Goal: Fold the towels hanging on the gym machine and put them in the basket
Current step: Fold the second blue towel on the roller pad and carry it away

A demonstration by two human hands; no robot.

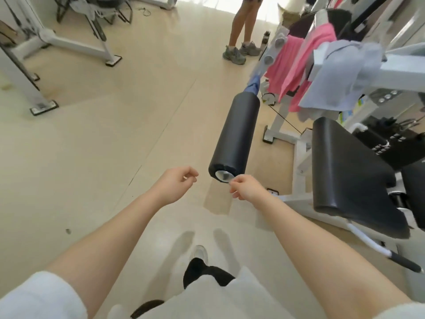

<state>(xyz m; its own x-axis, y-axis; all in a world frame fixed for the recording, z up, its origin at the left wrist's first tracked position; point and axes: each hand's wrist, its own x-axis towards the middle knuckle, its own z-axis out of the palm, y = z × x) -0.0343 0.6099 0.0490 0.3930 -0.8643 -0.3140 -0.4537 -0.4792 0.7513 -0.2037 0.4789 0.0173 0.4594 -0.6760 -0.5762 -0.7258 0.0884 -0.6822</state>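
Pink towels [296,58] and a pale blue-grey towel [338,74] hang over the white frame of the gym machine [391,72] at the upper right. A small blue cloth [254,85] hangs just beyond the black foam roller [236,137]. My left hand [177,183] hovers over the floor left of the roller's near end, fingers loosely curled, holding nothing. My right hand [243,186] is just below the roller's metal end cap, fingers loosely curled and empty. No basket is in view.
A black padded seat [351,176] of the machine lies to the right. A person's legs [241,28] stand at the top centre. Another machine's white frame [76,42] occupies the upper left. Pale floor [92,146] spreads to the left.
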